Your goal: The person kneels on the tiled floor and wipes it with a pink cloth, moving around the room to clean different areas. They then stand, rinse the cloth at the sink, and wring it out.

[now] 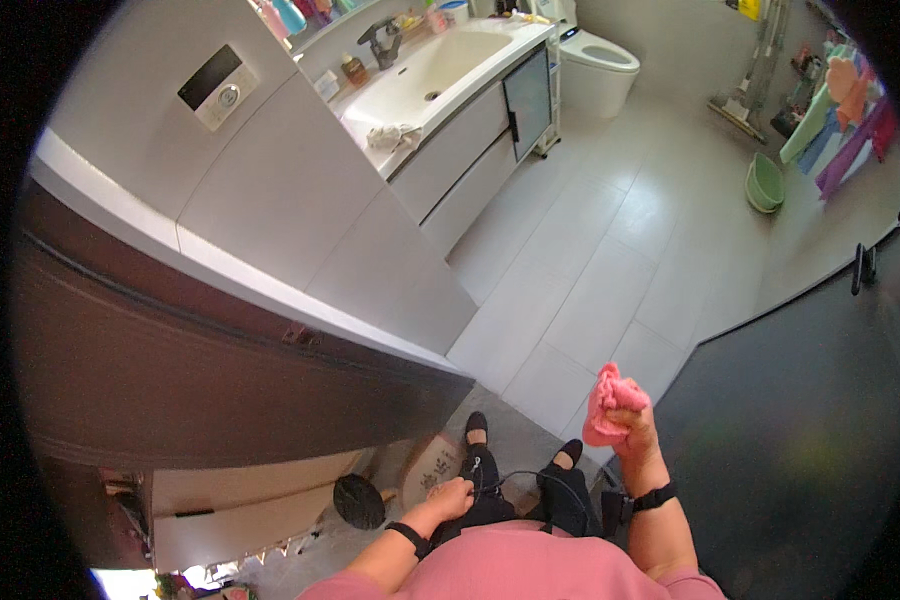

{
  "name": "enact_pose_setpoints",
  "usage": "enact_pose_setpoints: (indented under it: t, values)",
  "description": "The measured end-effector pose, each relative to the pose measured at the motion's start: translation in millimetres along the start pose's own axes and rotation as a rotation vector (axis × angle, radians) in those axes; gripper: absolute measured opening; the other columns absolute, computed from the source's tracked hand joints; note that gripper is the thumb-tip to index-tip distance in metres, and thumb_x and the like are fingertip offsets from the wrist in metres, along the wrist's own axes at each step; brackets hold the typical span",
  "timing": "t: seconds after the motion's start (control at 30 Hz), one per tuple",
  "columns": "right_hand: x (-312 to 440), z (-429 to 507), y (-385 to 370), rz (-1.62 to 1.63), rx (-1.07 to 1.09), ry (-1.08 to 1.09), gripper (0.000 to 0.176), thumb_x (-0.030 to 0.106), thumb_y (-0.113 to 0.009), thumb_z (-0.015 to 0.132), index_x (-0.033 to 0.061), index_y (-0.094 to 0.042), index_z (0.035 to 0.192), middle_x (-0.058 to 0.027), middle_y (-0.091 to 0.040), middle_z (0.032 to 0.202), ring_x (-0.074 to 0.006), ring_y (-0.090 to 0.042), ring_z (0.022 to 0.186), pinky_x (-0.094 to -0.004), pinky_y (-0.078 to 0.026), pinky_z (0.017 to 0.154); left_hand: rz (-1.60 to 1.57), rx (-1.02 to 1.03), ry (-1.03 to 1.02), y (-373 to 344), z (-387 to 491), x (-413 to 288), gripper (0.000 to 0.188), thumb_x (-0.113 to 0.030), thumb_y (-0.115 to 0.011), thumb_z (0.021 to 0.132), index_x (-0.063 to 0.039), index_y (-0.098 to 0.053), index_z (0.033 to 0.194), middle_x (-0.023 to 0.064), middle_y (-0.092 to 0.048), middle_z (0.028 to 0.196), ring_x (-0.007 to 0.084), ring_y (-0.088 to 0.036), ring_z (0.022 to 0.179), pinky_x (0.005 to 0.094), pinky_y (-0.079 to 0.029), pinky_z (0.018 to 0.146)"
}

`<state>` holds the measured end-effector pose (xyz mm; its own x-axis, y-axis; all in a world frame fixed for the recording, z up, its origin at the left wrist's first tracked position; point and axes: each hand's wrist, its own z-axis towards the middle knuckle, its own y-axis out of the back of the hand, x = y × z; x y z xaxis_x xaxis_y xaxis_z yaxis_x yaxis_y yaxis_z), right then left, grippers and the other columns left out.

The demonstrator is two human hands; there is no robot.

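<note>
My right hand (633,420) is closed around a bunched pink cloth (606,411), raised in front of me at the doorway, beside the dark door. My left hand (451,499) hangs low next to my black trousers (486,491), its fingers curled. A dark cord (521,473) runs across my trousers near it; whether the left hand holds anything cannot be told. Both wrists wear black bands.
A dark door (787,390) stands at the right, a brown door panel (217,360) at the left. Beyond lie a tiled floor (600,277), a sink counter (450,82) with a crumpled cloth (394,137), a toilet (596,71), a green basin (764,184) and a mop (739,116).
</note>
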<state>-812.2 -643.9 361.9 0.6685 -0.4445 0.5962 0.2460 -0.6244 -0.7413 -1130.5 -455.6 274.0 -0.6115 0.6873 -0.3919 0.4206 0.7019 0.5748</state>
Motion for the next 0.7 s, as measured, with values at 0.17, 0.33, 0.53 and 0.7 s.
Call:
enact_pose_setpoints:
  t: [0.17, 0.33, 0.53, 0.7]
  values:
    - [13, 13, -6, -0.09, 0.08, -0.031, 0.037, -0.005, -0.064, 0.061, 0.0034, -0.056, 0.096, -0.0047, -0.058, 0.09, -0.0171, -0.057, 0.081, -0.0302, -0.049, 0.072, -0.022, -0.098, 0.009, -19, -10, -6, 0.017, -0.019, -0.053, 0.084, -0.008, -0.064, 0.09, 0.0196, -0.06, 0.097, 0.0412, -0.059, 0.094, 0.0499, -0.049, 0.08]
    - [24, 9, -19, -0.086, 0.028, -0.06, 0.041, -0.008, -0.066, 0.062, 0.0029, -0.057, 0.1, -0.0056, -0.06, 0.096, -0.0172, -0.06, 0.086, -0.0309, -0.051, 0.076, -0.086, -0.127, 0.023, -2, -13, -24, 0.017, -0.021, -0.057, 0.085, -0.008, -0.064, 0.094, 0.0152, -0.061, 0.101, 0.0383, -0.059, 0.096, 0.0469, -0.049, 0.081]
    - [15, -2, -29, -0.036, 0.014, 0.018, 0.042, -0.001, -0.064, 0.065, 0.0035, -0.058, 0.106, -0.0058, -0.06, 0.098, -0.0198, -0.06, 0.088, -0.0328, -0.05, 0.078, -0.073, -0.092, 0.036, 10, -4, -7, 0.018, -0.021, -0.058, 0.084, -0.008, -0.062, 0.095, 0.0151, -0.06, 0.101, 0.037, -0.059, 0.098, 0.0466, -0.047, 0.083]
    - [-8, 1, -24, 0.152, 0.072, -0.015, 0.049, 0.007, -0.064, 0.068, 0.002, -0.055, 0.116, -0.0101, -0.062, 0.103, -0.0246, -0.061, 0.09, -0.0399, -0.051, 0.077, -0.137, -0.118, -0.014, 6, 3, 22, 0.018, -0.02, -0.058, 0.084, -0.007, -0.063, 0.095, 0.0154, -0.06, 0.1, 0.0377, -0.059, 0.097, 0.0467, -0.047, 0.083]
